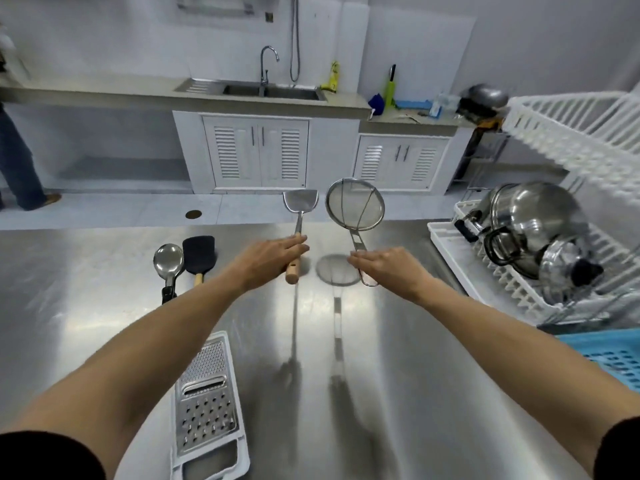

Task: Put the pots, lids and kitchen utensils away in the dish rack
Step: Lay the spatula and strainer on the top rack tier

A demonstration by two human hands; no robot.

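My left hand [268, 259] grips the wooden handle of a steel spatula [300, 203], blade raised above the steel table [381, 341]. My right hand [382, 263] holds the wire handle of a round mesh strainer [355, 204], also lifted upright. On the table to the left lie a steel ladle [168, 262] and a black spatula [199, 255]. A flat grater [207, 403] on a white tray lies near the front. The white dish rack [450, 247] stands at the right and holds steel pots [533, 220] and a lid [561, 268].
A blue plastic basket [609, 355] sits at the right front edge. The rack's upper white tier [568, 133] overhangs at the top right. Beyond the table are a sink counter [273, 90] with cabinets, and a person's legs [17, 157] at the far left.
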